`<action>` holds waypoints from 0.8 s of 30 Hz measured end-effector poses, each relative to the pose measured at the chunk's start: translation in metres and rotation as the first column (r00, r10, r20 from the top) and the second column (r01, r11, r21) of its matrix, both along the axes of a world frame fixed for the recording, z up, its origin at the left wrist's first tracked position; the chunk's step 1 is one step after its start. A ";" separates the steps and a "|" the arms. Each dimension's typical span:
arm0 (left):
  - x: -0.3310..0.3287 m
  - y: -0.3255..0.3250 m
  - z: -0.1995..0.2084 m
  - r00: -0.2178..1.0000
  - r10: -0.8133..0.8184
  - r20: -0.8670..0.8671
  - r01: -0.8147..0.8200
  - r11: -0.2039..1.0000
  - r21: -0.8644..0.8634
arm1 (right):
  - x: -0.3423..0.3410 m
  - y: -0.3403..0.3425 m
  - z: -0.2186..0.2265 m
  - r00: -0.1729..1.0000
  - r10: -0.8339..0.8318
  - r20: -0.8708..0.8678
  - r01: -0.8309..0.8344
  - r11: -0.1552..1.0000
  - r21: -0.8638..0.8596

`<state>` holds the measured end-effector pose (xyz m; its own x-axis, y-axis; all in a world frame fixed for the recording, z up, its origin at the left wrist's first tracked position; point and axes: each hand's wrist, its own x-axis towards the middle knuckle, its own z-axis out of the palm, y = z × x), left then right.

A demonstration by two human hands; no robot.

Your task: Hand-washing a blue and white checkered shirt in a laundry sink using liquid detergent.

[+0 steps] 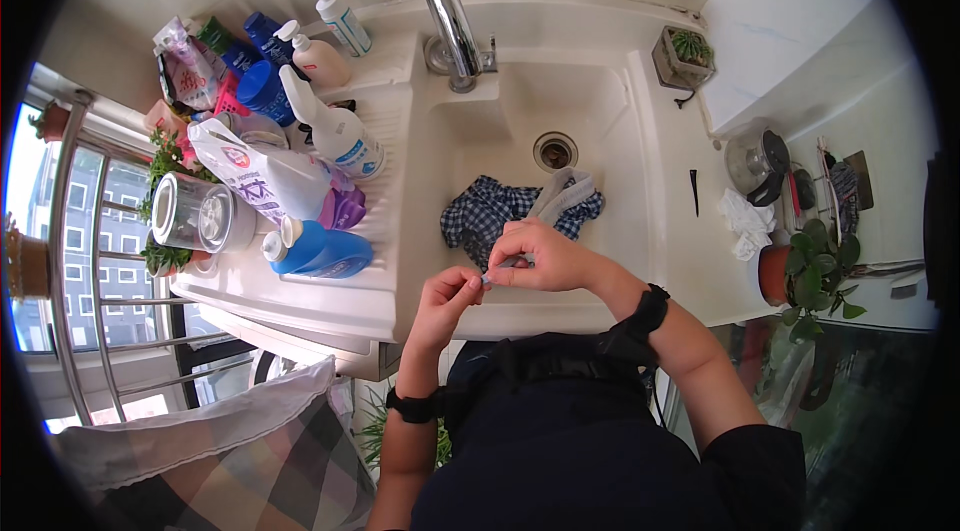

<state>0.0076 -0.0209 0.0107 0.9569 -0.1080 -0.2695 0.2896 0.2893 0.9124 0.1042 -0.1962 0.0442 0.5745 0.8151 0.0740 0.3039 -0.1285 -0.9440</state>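
Cloth (478, 209) in a blue-and-white check lies bunched in the sink (618, 166), with a whitish limp piece (566, 191) on top of it. Over the near part of the sink, the left hand (450, 299) and the right hand (540, 256) meet, thumbs and fingers pinched together on a small pale thing (487, 279).

The grip looks shallow, so a wet or slick fingertip could let the pale thing slip; it would probably drop onto the cloth or into the basin. Should it roll or be rinsed toward the drain (555, 152), it might be lost there.

Most of the pale thing is covered by the fingertips, and I cannot tell what it is or whether it joins the cloth. The right hand also hides the cloth's near edge.
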 end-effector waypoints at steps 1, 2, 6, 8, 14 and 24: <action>0.000 -0.001 0.002 1.000 -0.009 0.002 0.009 1.000 -0.008 | -0.001 0.001 -0.001 0.998 -0.009 0.067 0.011 1.000 -0.029; -0.001 -0.001 0.003 1.000 -0.019 0.005 0.019 1.000 -0.015 | -0.001 0.002 -0.002 0.991 -0.015 0.133 0.023 0.998 -0.058; -0.001 -0.001 0.004 0.999 -0.035 0.038 0.033 0.999 0.041 | -0.007 0.007 -0.004 0.978 -0.056 0.202 0.064 0.997 -0.033; -0.002 0.000 0.002 0.996 0.004 0.092 -0.016 0.992 0.124 | -0.007 0.008 -0.007 0.987 -0.039 0.158 0.040 0.999 -0.002; -0.002 -0.001 0.002 0.981 0.037 0.189 -0.059 0.992 0.114 | -0.011 0.010 -0.011 0.992 -0.066 0.105 0.063 0.998 0.028; 0.000 0.001 0.007 0.968 0.033 0.249 -0.077 0.983 0.167 | -0.016 0.012 -0.023 0.942 -0.266 0.203 0.227 0.954 0.196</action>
<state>0.0073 -0.0196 0.0172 0.9990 -0.0257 -0.0373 0.0403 0.1295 0.9908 0.0878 -0.1846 0.0216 0.7084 0.6143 0.3476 0.4896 -0.0729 -0.8689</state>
